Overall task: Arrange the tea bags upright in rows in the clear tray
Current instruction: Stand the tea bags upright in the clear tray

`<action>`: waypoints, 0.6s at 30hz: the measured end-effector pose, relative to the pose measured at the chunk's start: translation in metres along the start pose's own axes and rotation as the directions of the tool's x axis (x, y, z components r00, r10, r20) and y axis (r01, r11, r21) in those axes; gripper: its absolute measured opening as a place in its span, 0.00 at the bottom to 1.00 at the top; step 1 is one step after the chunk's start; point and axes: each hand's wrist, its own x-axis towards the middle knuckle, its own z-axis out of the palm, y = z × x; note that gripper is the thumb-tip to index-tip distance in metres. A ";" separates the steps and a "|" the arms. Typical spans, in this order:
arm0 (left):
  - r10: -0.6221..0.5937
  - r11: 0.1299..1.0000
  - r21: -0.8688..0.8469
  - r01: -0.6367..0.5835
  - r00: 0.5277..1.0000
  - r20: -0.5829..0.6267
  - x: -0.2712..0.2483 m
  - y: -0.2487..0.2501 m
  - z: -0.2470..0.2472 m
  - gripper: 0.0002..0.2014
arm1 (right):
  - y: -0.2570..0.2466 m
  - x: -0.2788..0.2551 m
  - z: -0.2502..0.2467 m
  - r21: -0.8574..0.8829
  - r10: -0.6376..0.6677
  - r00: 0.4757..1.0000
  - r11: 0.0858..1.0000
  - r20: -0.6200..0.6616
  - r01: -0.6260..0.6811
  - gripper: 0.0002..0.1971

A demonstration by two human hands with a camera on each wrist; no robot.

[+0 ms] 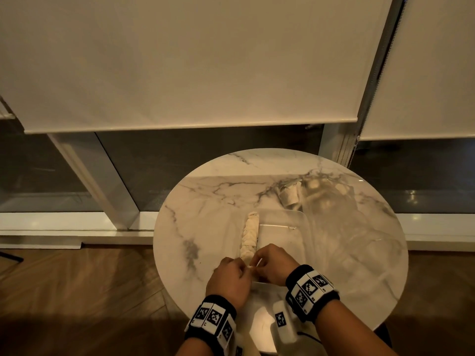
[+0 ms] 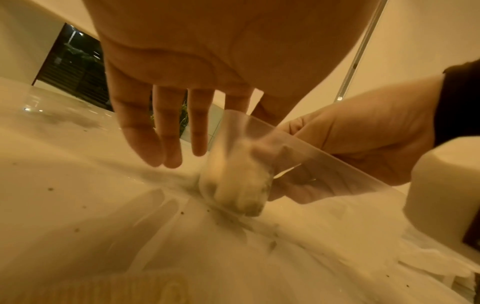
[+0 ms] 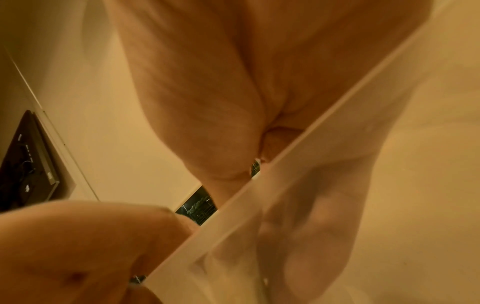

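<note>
Round marble-look tabletop (image 1: 210, 201), grey veining, glossy, with dark crumbs scattered on it in the left wrist view. Clear plastic bag (image 1: 331, 199) lay crumpled at the far right of it. Cream roller blinds (image 1: 180, 60) hung partway down over dark window glass (image 1: 205, 160); white frame post (image 1: 87, 173) ran slanted. Wood herringbone floor (image 1: 77, 291) below.

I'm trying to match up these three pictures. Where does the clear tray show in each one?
Head: clear tray lies mid-table, its near end under both hands.
Left wrist: its corner and wall sit right of centre.
Right wrist: its rim runs diagonally across the middle.
Shared landmark: the right hand reaching into it.
</note>
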 end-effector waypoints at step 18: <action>0.005 0.999 -0.047 -0.007 0.999 -0.046 0.003 0.000 -0.004 0.10 | 0.004 0.011 0.017 0.065 0.005 0.977 0.998 -0.214 0.010 0.02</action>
